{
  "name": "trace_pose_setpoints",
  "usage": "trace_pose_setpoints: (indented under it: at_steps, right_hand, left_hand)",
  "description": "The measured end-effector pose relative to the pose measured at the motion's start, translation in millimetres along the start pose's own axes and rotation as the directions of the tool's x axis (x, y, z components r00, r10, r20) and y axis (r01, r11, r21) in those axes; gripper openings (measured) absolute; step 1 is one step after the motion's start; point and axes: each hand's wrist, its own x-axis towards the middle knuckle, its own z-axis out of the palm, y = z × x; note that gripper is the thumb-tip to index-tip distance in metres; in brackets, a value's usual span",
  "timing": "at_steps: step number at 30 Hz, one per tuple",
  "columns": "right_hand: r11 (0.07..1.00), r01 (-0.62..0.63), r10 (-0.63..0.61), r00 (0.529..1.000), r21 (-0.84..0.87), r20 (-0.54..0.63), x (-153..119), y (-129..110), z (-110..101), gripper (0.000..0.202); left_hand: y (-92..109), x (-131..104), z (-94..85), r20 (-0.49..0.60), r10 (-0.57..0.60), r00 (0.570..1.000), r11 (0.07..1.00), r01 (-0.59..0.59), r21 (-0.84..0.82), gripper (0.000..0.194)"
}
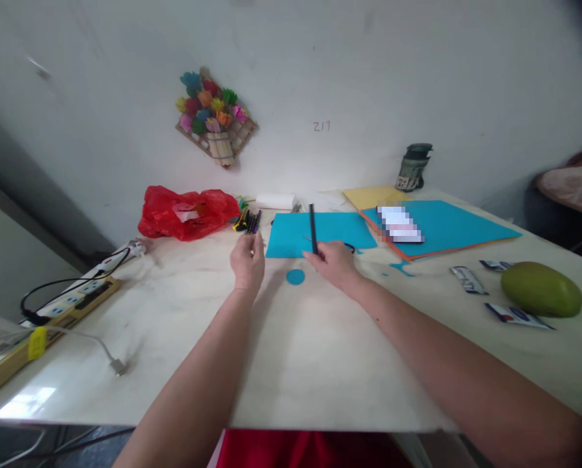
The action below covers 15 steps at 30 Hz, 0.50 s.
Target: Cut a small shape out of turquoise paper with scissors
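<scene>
My right hand (338, 265) is closed round a slim black pen (313, 224), which points upward above a blue paper sheet (291, 234). Part of a pair of scissors (350, 248) shows just behind that hand. To the left, my left hand (248, 263) is raised over the table with its fingers curled together; whether anything is inside is hidden. Several dark pens (253, 223) lie just beyond it. Between my two hands, a cut blue paper circle (295, 277) rests flat on the table.
Left are a red plastic bag (186, 213), a power strip (83, 296) and a cable plug (118, 367). Right are blue paper scraps (402, 268), larger coloured sheets (456, 224) under a phone (400, 225), a green fruit (542, 289), small packets (469, 281) and a bottle (414, 168).
</scene>
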Motion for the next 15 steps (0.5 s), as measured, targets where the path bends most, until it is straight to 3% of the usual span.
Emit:
trace_pose_setpoints:
  at_steps: [2, 3, 5, 8, 10, 13, 15]
  right_hand:
    - [0.974, 0.144, -0.14, 0.99, -0.175, 0.032, 1, -3, -5, 0.035]
    - [0.96, 0.178, -0.169, 0.984, -0.215, 0.06, 2, -5, -7, 0.034]
    - [0.968, 0.165, -0.141, 0.981, -0.188, 0.137, 3, -8, -12, 0.033]
    - [0.996, -0.045, 0.018, 0.946, 0.075, 0.324, 6, -8, -17, 0.033]
    - [0.914, -0.247, 0.062, 0.869, 0.323, 0.49, 7, -6, -21, 0.033]
    - [0.691, -0.453, -0.027, 0.762, 0.563, 0.647, 8, -2, -28, 0.034]
    - [0.57, -0.514, -0.115, 0.722, 0.641, 0.682, 9, 0, -33, 0.038]
  left_hand:
    - [13, 0, -5.5, -0.1, 0.225, 0.969, 0.974, -0.221, 0.052, 0.021]
    - [20, -1, -8.1, -0.092, 0.349, 0.932, 0.935, -0.341, 0.098, 0.023]
    - [32, -3, -11.3, 0.034, 0.522, 0.853, 0.838, -0.519, 0.17, 0.033]
    - [40, -6, -9.3, 0.271, 0.647, 0.713, 0.695, -0.698, 0.176, 0.037]
    - [39, -5, -5.3, 0.347, 0.691, 0.635, 0.633, -0.763, 0.135, 0.029]
    - [35, -3, -1.0, 0.368, 0.731, 0.575, 0.593, -0.802, 0.075, 0.021]
    - [33, -2, -0.4, 0.376, 0.731, 0.57, 0.6, -0.799, 0.045, 0.019]
